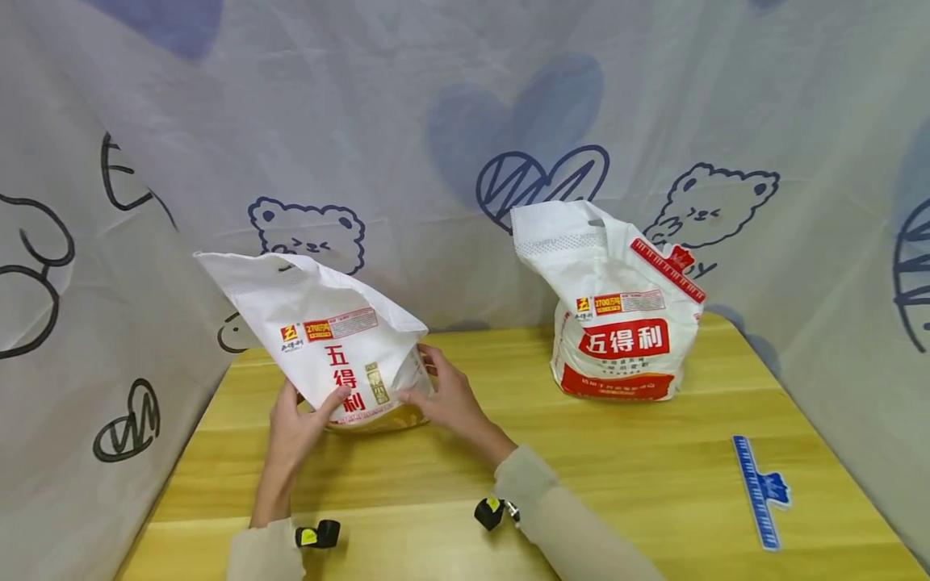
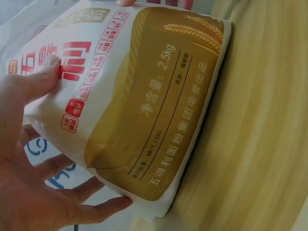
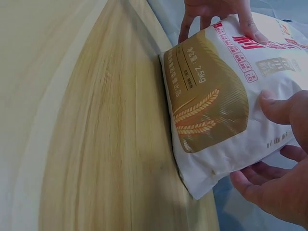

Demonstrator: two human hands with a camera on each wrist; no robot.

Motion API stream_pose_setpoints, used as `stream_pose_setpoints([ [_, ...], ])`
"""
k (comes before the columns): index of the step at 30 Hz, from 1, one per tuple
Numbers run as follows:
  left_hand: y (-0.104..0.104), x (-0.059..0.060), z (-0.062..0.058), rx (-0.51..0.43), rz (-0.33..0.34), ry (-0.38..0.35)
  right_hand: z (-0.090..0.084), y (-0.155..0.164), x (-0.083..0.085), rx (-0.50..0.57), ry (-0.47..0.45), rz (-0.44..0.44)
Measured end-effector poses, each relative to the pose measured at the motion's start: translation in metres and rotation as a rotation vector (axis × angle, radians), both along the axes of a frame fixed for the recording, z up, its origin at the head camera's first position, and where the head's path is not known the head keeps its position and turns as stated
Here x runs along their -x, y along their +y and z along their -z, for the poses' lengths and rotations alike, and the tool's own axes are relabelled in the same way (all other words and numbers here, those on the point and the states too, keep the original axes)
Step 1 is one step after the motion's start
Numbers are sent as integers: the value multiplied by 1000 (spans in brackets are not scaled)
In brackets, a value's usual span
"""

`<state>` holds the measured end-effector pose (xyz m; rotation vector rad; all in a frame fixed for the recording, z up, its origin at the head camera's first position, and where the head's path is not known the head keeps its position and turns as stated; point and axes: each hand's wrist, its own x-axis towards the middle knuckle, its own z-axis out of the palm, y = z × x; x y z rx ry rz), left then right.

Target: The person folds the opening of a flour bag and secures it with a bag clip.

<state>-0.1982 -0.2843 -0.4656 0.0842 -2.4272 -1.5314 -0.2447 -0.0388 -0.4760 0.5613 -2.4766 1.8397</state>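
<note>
I hold the white and gold flour bag (image 1: pixel 341 355) | left hand (image 1: pixel 294 428) and right hand (image 1: pixel 446 395) grip its sides | I keep it upright on the wooden bench (image 1: pixel 617 468)

I read 五得利 in red on the flour bag (image 1: pixel 341 355) just above where my left hand (image 1: pixel 294 432) and right hand (image 1: pixel 446 399) grip it. Below my left thumb, its gold base reads 净含量: 2.5kg. The second bag (image 1: pixel 621 323), well apart from my right hand, also reads 五得利.
</note>
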Motion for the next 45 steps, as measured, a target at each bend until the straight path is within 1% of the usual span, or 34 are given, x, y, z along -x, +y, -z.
stream_pose_setpoints([
  [3, 7, 1, 0, 11, 9, 8, -1, 8, -1, 2, 6, -3],
  [9, 24, 2, -2, 8, 65, 51, -4, 26, -6, -4, 13, -2],
  [14, 39, 3, -3, 5, 76, 77, -8, 41, -10, 0, 10, -6],
  [19, 53, 2, -1, -2, 115, 115, -4, 57, -14, 2, -9, -1],
  [23, 64, 1, 2, -8, 132, 142, -3, 70, -16, -6, -29, 1],
  [29, 82, 4, 5, 24, 125, 167, -7, 87, -19, -13, -59, 13],
  [33, 95, 5, 7, 27, 123, 156, -8, 99, -19, -7, -68, 14],
  [40, 118, 4, 7, 58, 87, 135, -10, 122, -20, -26, -95, 1],
  [45, 131, 4, 6, 72, 91, 131, -10, 136, -21, -4, -97, -14],
])
